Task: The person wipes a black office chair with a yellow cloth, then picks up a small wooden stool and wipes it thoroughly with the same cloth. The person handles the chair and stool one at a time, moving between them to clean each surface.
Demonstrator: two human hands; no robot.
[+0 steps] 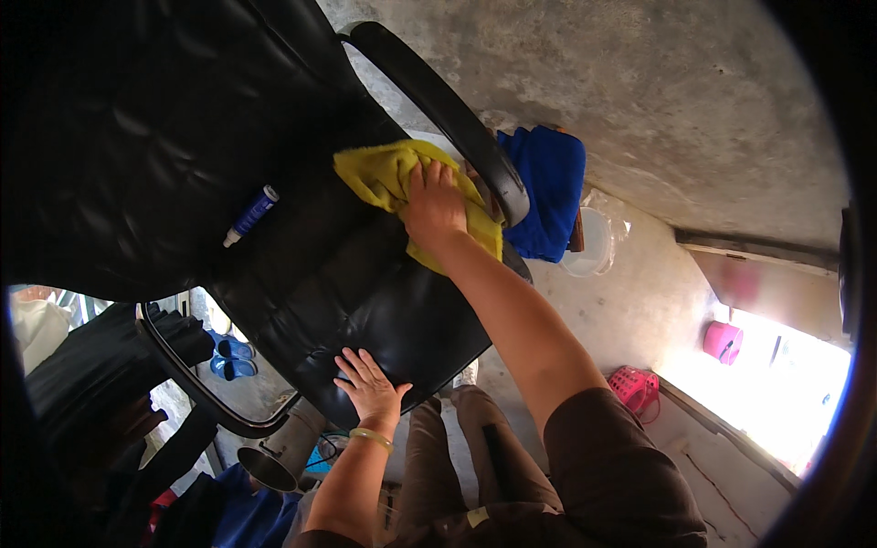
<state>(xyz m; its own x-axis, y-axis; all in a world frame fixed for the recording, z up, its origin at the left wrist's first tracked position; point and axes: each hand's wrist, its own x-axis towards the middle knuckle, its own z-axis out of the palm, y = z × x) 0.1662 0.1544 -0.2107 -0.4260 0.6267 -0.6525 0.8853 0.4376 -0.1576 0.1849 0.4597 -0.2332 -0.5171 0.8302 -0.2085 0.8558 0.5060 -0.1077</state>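
A black padded leather office chair (301, 279) fills the upper left, its seat tilted toward me in the view. My right hand (434, 205) presses a yellow cloth (379, 173) against the seat near the base of the far-right armrest (448, 100). Part of the cloth spreads out past the fingers, bunched and folded. Near the front edge of the seat, my left hand (370, 388) lies flat with fingers apart and holds nothing. A blue tube with a white tip (251, 215) rests on the seat by the backrest.
Right of the chair are a dark blue cloth (553, 183) and a clear plastic bucket (592, 242) by a concrete wall. A pink basket (633, 388) stands near a bright opening. Blue slippers (233, 358), a metal cylinder (269, 466) and dark garments (110, 374) lie lower left.
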